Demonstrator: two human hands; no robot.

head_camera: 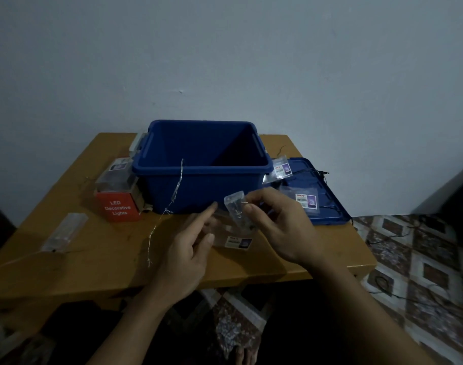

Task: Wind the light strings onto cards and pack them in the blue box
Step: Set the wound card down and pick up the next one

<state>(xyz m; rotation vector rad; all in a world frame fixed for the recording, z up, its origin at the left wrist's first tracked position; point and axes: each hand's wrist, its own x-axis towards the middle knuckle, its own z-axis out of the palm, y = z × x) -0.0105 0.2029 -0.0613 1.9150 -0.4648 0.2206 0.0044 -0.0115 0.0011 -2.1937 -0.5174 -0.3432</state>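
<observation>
A light string [178, 181] hangs over the near rim of the blue box [211, 170] and trails down onto the bench [98, 262], ending well to the left of the left hand [190, 248]. Its long axis runs from the box rim towards the person, almost straight. The left hand is the nearer of the two to it. That hand hovers low over the bench with its first finger stretched up and to the right. The other fingers are curled under, and whether they hold anything cannot be told in the dim light.

Just beyond that fingertip, the right hand [277, 227] pinches a small clear pack [235, 209] between thumb and fingers. The pack stands nearly upright in front of the box wall, with what looks like fine wire bunched at its lower end. A labelled plastic bag [234, 242] lies on the bench beneath both hands.

The box looks empty, so the packing is judged barely begun. The next move likely turns on the left hand reaching left for the loose string while the right steadies the pack.
</observation>
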